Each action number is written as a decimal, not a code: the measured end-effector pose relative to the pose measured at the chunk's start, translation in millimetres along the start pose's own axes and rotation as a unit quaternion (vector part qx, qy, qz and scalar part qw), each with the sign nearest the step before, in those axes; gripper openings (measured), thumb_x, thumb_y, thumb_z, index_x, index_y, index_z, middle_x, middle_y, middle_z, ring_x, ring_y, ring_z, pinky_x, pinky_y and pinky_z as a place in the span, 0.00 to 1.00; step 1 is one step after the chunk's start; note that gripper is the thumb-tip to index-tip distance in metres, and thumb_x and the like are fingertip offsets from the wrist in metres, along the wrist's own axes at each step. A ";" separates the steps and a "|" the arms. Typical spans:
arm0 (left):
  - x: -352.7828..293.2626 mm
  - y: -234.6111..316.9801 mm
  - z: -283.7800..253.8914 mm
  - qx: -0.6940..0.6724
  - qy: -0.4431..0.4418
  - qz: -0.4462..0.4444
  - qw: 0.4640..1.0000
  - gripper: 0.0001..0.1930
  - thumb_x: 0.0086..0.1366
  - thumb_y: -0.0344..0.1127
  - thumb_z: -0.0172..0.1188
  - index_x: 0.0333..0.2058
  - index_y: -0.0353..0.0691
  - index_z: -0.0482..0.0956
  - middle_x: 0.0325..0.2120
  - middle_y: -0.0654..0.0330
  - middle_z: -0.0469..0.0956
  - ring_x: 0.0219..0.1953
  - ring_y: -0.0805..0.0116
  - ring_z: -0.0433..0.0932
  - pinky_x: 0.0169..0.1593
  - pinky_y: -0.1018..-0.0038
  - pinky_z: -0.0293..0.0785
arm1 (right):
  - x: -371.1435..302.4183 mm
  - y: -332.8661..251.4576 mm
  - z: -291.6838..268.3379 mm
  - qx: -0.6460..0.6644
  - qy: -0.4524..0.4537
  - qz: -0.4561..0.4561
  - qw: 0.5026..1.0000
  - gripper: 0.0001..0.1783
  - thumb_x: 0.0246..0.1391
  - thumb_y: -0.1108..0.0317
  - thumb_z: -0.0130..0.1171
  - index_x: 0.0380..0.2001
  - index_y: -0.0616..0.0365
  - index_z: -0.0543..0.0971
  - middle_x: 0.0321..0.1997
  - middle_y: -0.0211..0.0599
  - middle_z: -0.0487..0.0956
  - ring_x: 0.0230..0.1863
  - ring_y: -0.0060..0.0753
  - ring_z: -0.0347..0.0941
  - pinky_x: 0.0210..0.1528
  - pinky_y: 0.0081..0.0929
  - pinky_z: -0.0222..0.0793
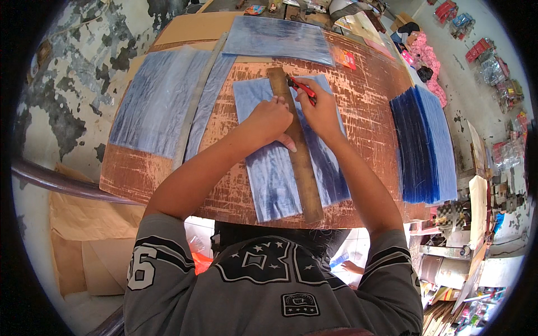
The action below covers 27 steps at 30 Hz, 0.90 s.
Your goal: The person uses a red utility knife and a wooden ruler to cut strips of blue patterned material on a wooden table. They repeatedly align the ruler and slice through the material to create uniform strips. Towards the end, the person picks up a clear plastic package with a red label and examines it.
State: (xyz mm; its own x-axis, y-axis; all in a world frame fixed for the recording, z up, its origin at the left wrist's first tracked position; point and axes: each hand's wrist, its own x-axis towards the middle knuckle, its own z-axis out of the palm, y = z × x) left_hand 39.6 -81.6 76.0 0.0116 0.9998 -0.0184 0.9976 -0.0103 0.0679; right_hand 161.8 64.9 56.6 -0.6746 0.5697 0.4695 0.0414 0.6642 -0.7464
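Observation:
A long brown wooden straightedge (302, 168) lies lengthwise over a blue translucent plastic sheet (272, 173) on a worn brown table (370, 129). My left hand (273, 120) presses down flat on the straightedge near its far end. My right hand (320, 109) grips a red utility knife (301, 88), its tip against the right side of the straightedge near the sheet's far edge.
A thick stack of blue sheets (423, 145) sits at the table's right edge. More pale blue sheets (159, 101) lie at the left and another (277, 38) at the far side. Cardboard (193, 27) lies beyond. Cluttered shelves and packages fill the right.

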 end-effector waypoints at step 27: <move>3.1 0.0 4.6 0.046 0.043 0.027 0.998 0.49 0.47 0.75 0.71 0.41 0.23 0.82 0.49 0.35 0.82 0.59 0.41 0.82 0.57 0.56 0.84 | -248.0 -131.2 -127.2 -0.086 -0.107 0.122 0.983 0.22 0.64 0.77 0.62 0.61 0.60 0.81 0.48 0.55 0.88 0.44 0.55 0.88 0.46 0.43 0.82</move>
State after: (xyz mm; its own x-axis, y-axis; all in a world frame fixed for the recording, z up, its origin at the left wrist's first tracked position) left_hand 39.9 -78.5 71.4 0.0644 0.9956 0.0678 0.9977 -0.0627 -0.0264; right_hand 417.4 -102.0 98.2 -0.7680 0.6192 0.1636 0.3324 0.6037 -0.7246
